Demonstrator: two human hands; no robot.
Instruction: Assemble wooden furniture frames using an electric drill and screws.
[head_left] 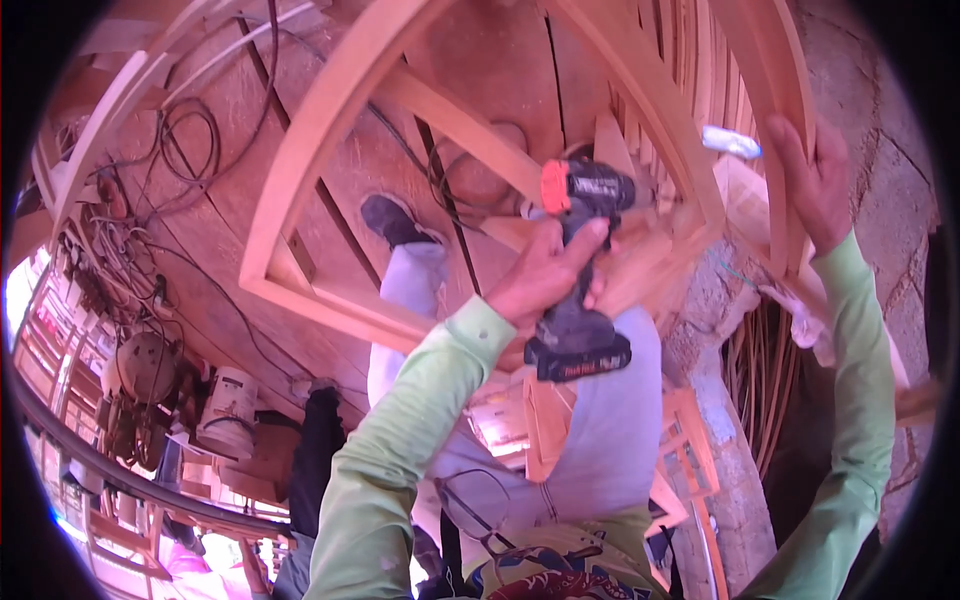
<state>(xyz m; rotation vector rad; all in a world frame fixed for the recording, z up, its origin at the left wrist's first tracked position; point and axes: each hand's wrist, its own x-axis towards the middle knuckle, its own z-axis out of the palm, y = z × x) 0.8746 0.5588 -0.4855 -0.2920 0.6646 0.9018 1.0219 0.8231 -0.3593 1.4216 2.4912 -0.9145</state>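
Observation:
A black and red cordless drill (585, 345) is gripped in my left hand (548, 268), its battery base down and its head pointing to the right. It is in front of a wooden frame (318, 130) with curved sides that meet in a corner at the right. Where the drill's front end meets the wood cannot be made out clearly. My right hand (818, 190) is closed round the edge of a curved wooden piece (792, 60) at the upper right, thumb on the near side. Both forearms wear light green sleeves.
Long wooden strips (690, 50) stand behind the frame, near a white and blue object (732, 142). Cables (190, 140) lie across the boards at the left. A white bucket (228, 415) stands lower left. A stone wall (865, 130) rises on the right.

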